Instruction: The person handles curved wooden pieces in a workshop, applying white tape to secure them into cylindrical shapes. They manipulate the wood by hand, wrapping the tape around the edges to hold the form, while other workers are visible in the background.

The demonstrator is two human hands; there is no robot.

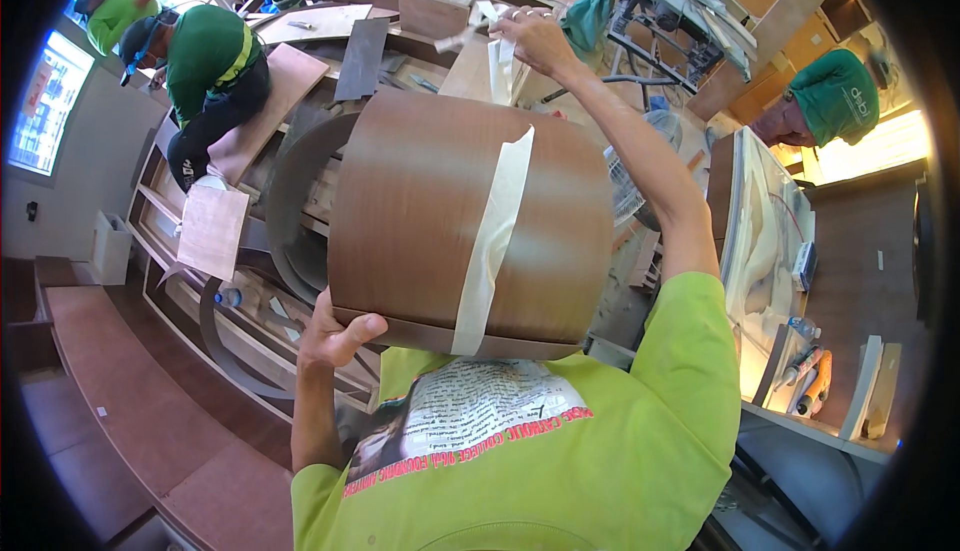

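A large roll of brown wood-grain sheet is held up in front of my chest. Around its lower left edge my left hand is closed, thumb on the outer face and fingers behind. A strip of white masking tape runs lengthwise down the roll, its upper end torn. Beyond the roll's far edge, my right hand pinches a loose length of masking tape, which hangs down toward the roll. What lies inside the roll is hidden.
A curved wooden frame spreads behind and left of the roll, with curved dark strips against it. A co-worker in green sits at left. A table saw stands far right. Right, a counter holds a plastic bottle and tools.
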